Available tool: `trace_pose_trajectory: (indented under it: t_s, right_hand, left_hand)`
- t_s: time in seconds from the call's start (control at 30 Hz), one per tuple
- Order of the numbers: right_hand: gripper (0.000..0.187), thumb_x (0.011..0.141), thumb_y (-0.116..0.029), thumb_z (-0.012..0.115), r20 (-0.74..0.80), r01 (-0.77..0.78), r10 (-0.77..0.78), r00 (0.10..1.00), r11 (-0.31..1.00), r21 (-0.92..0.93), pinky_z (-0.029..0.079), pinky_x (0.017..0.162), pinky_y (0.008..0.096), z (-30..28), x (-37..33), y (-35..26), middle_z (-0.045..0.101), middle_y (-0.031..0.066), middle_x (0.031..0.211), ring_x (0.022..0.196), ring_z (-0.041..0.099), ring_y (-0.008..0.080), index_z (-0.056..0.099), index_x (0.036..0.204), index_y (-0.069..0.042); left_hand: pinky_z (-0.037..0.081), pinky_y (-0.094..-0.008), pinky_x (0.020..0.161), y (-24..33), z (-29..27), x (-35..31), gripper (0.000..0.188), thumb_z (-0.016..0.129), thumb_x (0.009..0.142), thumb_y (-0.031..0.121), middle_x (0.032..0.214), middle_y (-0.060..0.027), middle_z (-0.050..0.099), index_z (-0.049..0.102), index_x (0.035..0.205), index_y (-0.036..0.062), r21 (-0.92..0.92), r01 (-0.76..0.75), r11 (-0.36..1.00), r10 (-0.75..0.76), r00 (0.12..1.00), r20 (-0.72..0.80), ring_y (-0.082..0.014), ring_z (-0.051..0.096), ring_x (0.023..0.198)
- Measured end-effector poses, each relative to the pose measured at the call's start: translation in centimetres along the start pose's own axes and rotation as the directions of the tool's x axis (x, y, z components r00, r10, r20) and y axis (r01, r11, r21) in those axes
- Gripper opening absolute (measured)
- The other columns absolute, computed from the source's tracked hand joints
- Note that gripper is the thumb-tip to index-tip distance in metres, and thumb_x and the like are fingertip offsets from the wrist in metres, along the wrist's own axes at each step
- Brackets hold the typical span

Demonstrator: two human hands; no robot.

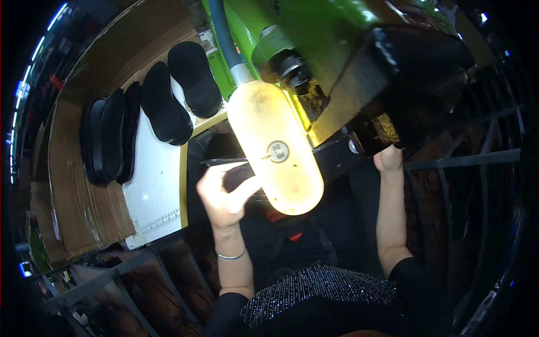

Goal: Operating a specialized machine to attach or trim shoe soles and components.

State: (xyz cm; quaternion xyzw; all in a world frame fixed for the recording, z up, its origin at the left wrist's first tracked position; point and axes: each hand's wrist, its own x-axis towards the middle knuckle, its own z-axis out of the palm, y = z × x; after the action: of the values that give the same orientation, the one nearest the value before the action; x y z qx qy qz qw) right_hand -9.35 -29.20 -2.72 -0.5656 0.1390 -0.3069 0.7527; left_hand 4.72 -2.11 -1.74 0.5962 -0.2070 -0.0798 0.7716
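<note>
My left hand [220,196] is closed at the machine's front, thumb and fingers curled about a dark piece [236,176] whose kind I cannot make out. The glowing lamp [275,149] hangs in front and hides part of that hand's work. On the right, my right hand [388,159] reaches up under the dark head of the green machine [331,39]; its fingers are hidden there. Left of the lamp, two black shoe soles [164,104] [194,78] lie on the white tabletop [151,191], and several more black soles [109,135] stand in a row on edge.
A cardboard sheet [84,191] borders the tabletop at the left and back. Grey metal racks [120,281] stand at the lower left, with another rack rail [466,159] on the right. A grey hose [222,33] runs up from the lamp beside the machine.
</note>
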Motion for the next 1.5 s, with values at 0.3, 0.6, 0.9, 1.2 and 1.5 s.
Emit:
trace_pose_trajectory:
  t_s: [0.3, 0.6, 0.9, 1.2, 1.5]
  right_hand:
    - [0.039, 0.072, 0.003, 0.074, 0.153, 0.076, -0.066, 0.986, 0.996, -0.057, 0.050, 0.069, 0.0225, 8.0, -3.3, 1.9, 0.064, 0.0111, 0.088, 0.077, 0.062, 0.0120, 0.046, 0.098, -0.001]
    - [0.056, 0.061, -0.009, 0.087, 0.031, 0.007, 0.003, 1.000, 0.950, -0.313, 0.044, 0.054, 0.0168, 10.6, -3.1, 1.4, 0.060, 0.0050, 0.076, 0.066, 0.058, 0.0060, 0.043, 0.093, -0.001]
    - [0.029, 0.064, -0.002, 0.076, 0.586, 0.601, -0.300, 0.753, 0.677, -0.425, 0.051, 0.063, 0.0329, 14.5, -7.8, -6.0, 0.064, 0.0098, 0.081, 0.068, 0.062, 0.0250, 0.062, 0.089, -0.004]
    - [0.029, 0.074, -0.001, 0.068, 0.540, 0.742, -0.522, 0.660, 0.344, -0.575, 0.045, 0.095, 0.0388, 23.0, 9.3, 10.7, 0.062, 0.0133, 0.113, 0.113, 0.054, 0.0321, 0.064, 0.103, -0.003]
    - [0.050, 0.073, -0.008, 0.073, 0.583, 0.623, -0.270, 0.766, 0.532, -0.573, 0.041, 0.098, 0.0391, 18.6, 4.2, 13.2, 0.056, 0.0185, 0.123, 0.116, 0.052, 0.0349, 0.057, 0.120, -0.002]
  left_hand:
    - [0.048, -0.0223, 0.066, -1.2, -9.1, -2.6, 0.017, 0.064, 0.074, -0.006, 0.076, -0.0048, 0.055, 0.052, 0.084, 0.0004, -0.277, 0.236, 0.932, -0.284, 0.947, -0.150, -0.0124, 0.056, 0.069]
    - [0.052, -0.0247, 0.067, -7.3, -5.6, -12.5, 0.018, 0.077, 0.069, -0.005, 0.078, -0.0077, 0.066, 0.061, 0.076, 0.0007, 0.176, 0.521, 0.835, -0.528, 0.849, -0.009, -0.0077, 0.061, 0.071]
    - [0.053, -0.0329, 0.080, 0.7, -11.9, -2.5, 0.040, 0.068, 0.077, 0.001, 0.117, -0.0168, 0.059, 0.057, 0.116, 0.0008, 0.706, 0.061, 0.705, 0.070, 0.985, -0.155, -0.0268, 0.062, 0.101]
    - [0.032, -0.0457, 0.103, 0.1, -26.1, 11.1, 0.052, 0.073, 0.076, 0.017, 0.134, -0.0164, 0.048, 0.056, 0.126, 0.0128, 0.940, 0.331, -0.086, 0.355, 0.892, -0.281, -0.0358, 0.041, 0.122]
    - [0.045, -0.0383, 0.085, 5.0, -23.3, 2.0, 0.022, 0.074, 0.072, 0.006, 0.097, -0.0085, 0.067, 0.067, 0.092, 0.0072, 0.948, -0.099, 0.303, 0.721, 0.675, -0.160, -0.0259, 0.059, 0.088]
